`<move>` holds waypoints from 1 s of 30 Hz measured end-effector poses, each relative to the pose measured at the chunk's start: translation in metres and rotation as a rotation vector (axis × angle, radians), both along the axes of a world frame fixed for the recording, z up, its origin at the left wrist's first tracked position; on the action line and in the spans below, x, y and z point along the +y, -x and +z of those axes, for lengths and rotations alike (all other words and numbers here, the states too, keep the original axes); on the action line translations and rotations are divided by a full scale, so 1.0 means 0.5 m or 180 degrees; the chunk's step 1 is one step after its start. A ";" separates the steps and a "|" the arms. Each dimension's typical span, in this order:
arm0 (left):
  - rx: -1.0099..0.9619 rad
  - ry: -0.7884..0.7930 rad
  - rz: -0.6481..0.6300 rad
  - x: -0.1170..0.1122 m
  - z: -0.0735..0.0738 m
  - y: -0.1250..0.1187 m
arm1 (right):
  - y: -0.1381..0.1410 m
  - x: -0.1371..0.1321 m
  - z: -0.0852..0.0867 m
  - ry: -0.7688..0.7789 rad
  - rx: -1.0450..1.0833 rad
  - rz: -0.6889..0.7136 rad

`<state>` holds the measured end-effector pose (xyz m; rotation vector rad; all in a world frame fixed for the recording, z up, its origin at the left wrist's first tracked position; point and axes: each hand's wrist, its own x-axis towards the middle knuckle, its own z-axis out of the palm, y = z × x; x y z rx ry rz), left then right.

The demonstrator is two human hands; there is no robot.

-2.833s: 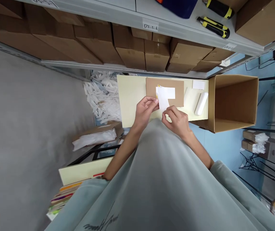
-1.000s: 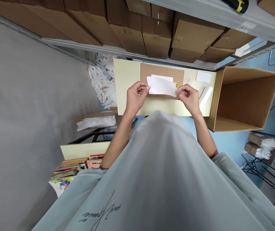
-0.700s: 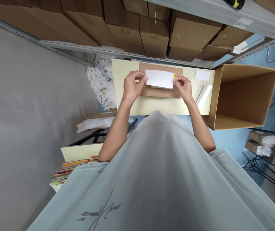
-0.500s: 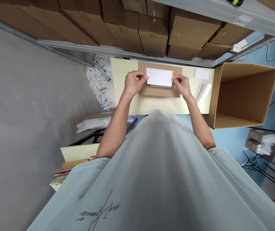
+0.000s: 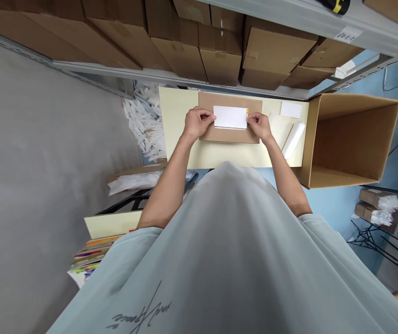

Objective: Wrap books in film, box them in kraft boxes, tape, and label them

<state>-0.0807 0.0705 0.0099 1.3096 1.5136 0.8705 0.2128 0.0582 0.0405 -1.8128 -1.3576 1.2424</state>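
A flat brown cardboard box (image 5: 230, 136) lies on the pale yellow tabletop (image 5: 178, 125). Over its upper face is a white rectangular label (image 5: 230, 117) with a small yellow mark at the right end. My left hand (image 5: 198, 122) pinches the label's left edge between thumb and fingertips. At the opposite edge, my right hand (image 5: 259, 124) pinches the label beside the yellow mark. Another pale edge shows just under the label's lower side. Whether the label touches the box all over, I cannot tell.
Right of the box lie a white card (image 5: 291, 109) and a white roll (image 5: 293, 141). A large open carton (image 5: 352, 139) stands at the table's right end. Behind, a metal shelf (image 5: 171, 76) carries several cartons. White paper scraps (image 5: 146, 125) fill the space at left.
Both hands have brought the label down and slightly toward me, so it now lies closer to the box face. The strip visible beneath it has narrowed.
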 end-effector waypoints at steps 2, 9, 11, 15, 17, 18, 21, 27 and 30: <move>-0.0045 -0.0049 0.0005 -0.001 -0.002 0.000 | 0.000 0.002 0.003 0.0016 -0.0103 0.0072; 0.0124 -0.0054 -0.0001 -0.006 0.000 -0.006 | -0.002 -0.002 0.010 0.0029 -0.0189 0.0137; 0.0191 -0.0059 -0.0031 -0.009 0.007 -0.010 | -0.001 -0.004 0.010 0.0026 -0.0220 0.0141; 0.0343 0.0064 -0.0120 -0.015 0.033 -0.016 | -0.001 -0.005 0.008 0.0022 -0.0336 0.0188; 0.0400 0.0115 -0.0113 -0.018 0.049 -0.019 | -0.001 -0.006 0.006 0.0015 -0.0363 0.0209; 0.0419 0.0128 -0.0115 -0.019 0.057 -0.021 | -0.001 -0.006 0.006 0.0011 -0.0362 0.0208; 0.0475 0.0192 -0.0187 -0.022 0.078 -0.027 | -0.002 -0.008 0.003 -0.0028 -0.0342 0.0183; 0.0483 0.0148 -0.0163 -0.026 0.081 -0.030 | -0.004 -0.012 0.001 -0.0124 -0.0375 0.0201; 0.0447 0.0060 -0.0047 -0.029 0.064 -0.028 | -0.004 -0.013 0.005 -0.0120 -0.0405 0.0224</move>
